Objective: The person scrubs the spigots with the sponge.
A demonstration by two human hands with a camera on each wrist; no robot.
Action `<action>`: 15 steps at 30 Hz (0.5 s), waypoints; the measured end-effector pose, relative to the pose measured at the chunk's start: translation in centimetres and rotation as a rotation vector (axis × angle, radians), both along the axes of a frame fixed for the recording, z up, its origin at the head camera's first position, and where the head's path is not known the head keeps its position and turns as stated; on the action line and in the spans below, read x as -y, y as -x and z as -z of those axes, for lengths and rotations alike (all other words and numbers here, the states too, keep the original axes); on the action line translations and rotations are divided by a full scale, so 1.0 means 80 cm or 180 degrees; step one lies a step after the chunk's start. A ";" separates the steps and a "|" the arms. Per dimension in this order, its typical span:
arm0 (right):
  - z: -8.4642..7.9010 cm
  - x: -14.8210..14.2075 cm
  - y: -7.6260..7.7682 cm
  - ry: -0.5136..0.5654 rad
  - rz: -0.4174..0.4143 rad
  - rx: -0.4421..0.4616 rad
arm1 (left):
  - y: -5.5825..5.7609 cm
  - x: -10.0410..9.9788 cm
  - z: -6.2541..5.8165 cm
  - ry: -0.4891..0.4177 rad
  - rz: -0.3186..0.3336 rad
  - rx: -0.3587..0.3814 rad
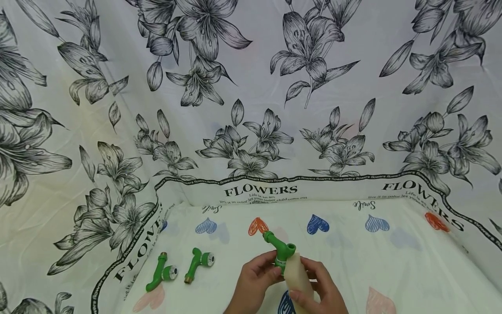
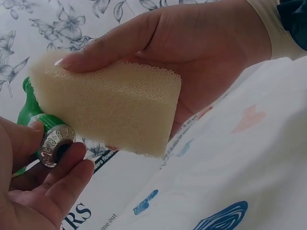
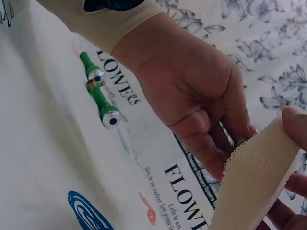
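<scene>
My left hand [image 1: 256, 274] pinches a green tap [image 1: 281, 248] by its base, between thumb and fingers. A silver ring [image 2: 56, 143] with raised digits and a dark hole shows at the tap's end in the left wrist view. In my right hand [image 1: 323, 288] is a cream-coloured sponge [image 1: 298, 279], held with the thumb on one face and the fingers behind. The sponge's upper end presses close against the tap's side. From the right wrist view the sponge [image 3: 259, 177] hides most of the held tap.
Two more green taps lie on the white heart-printed cloth [image 1: 235, 261] to the left: one tap [image 1: 158, 274] farther out, another tap [image 1: 195, 264] nearer my left hand. Flower-printed cloth [image 1: 251, 96] hangs behind and at the sides.
</scene>
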State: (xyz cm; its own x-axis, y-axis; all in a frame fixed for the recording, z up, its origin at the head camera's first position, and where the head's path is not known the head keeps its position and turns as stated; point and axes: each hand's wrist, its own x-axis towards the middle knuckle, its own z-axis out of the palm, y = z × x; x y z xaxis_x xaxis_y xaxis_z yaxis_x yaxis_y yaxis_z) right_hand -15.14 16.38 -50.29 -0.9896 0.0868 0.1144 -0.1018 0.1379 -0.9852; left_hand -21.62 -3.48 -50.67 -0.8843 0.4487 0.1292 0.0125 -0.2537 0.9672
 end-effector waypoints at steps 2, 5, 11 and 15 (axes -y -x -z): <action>-0.002 0.001 -0.002 -0.0012 -0.0040 -0.0039 | 0.001 -0.001 0.002 0.0047 -0.0026 -0.0143; -0.001 0.003 -0.002 -0.0029 -0.0081 -0.0061 | 0.003 -0.002 0.005 0.0127 -0.0119 -0.0396; 0.003 0.004 0.000 -0.0093 -0.0040 -0.0093 | 0.001 -0.002 0.004 0.0214 -0.0216 -0.0348; 0.005 0.000 0.006 -0.0177 0.0040 -0.0040 | -0.004 -0.001 -0.001 0.0047 -0.0047 0.0017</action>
State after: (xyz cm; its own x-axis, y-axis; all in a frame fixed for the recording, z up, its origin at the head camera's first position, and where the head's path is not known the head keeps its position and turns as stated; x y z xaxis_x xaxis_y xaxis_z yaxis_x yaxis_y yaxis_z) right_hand -15.64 16.42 -50.67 -0.9870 0.0925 0.1318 -0.1120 0.1938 -0.9746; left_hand -21.29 -3.39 -50.61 -0.8915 0.4373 0.1180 0.0111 -0.2394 0.9709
